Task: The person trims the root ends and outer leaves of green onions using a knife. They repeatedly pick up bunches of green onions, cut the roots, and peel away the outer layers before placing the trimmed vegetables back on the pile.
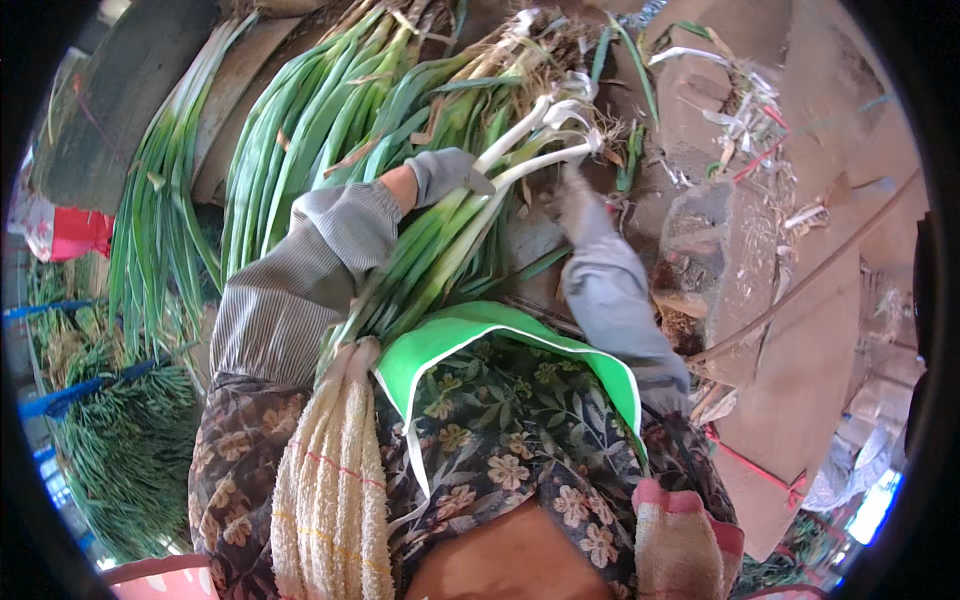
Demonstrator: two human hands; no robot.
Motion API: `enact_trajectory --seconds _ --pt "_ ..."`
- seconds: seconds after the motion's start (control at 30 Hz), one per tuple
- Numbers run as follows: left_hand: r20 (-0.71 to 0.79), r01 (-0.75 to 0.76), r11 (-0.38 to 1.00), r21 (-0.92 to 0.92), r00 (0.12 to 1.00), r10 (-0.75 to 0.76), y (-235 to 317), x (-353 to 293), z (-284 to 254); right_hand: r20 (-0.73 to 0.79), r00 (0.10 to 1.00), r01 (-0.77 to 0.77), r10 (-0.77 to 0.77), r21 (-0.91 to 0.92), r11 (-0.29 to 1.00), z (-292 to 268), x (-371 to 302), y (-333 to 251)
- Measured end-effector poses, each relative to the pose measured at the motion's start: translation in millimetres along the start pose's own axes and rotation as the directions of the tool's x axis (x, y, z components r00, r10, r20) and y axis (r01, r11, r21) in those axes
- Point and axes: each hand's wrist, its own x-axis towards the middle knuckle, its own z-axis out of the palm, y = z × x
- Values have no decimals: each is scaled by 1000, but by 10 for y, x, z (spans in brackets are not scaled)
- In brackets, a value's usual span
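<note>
My left hand (pixel 440 178), in a grey glove, is closed round a few green onions (pixel 545 160). Their white stalks and root ends point up and to the right, while the green leaves hang toward my lap. Close to those root ends is my right hand (pixel 582 208), smeared by motion; its fingers cannot be made out, nor whether it touches the stalks. Beyond my left arm lies a large pile of green onions (pixel 310 140), with tangled roots at its far end. Farther left rests a separate bunch of green onions (pixel 165 180).
Peeled skins and trimmings (pixel 745 110) litter the ground at the right, beside a long thin stick (pixel 810 280). Dark green bundles (pixel 130 450) lie at the lower left near a blue bar (pixel 95 385). A green apron (pixel 430 345) and a towel (pixel 335 480) hang in front of me.
</note>
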Motion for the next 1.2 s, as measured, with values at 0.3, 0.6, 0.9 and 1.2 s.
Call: enact_trajectory --seconds 0.3,0.6,0.9,1.2 --pt "211 14 901 -433 974 87 150 -454 42 -301 893 411 -336 236 881 275 -10 -523" --pt "143 -21 916 -402 986 85 473 -843 166 -35 704 369 -709 -836 407 -11 543 -896" --pt "100 -41 836 -547 989 113 454 -1361 -100 -121 650 529 -750 -636 561 -1317 1020 -2202" --pt "116 2 749 -662 988 100 440 -1416 -65 168 859 512 -484 -243 824 285 333 -1291"
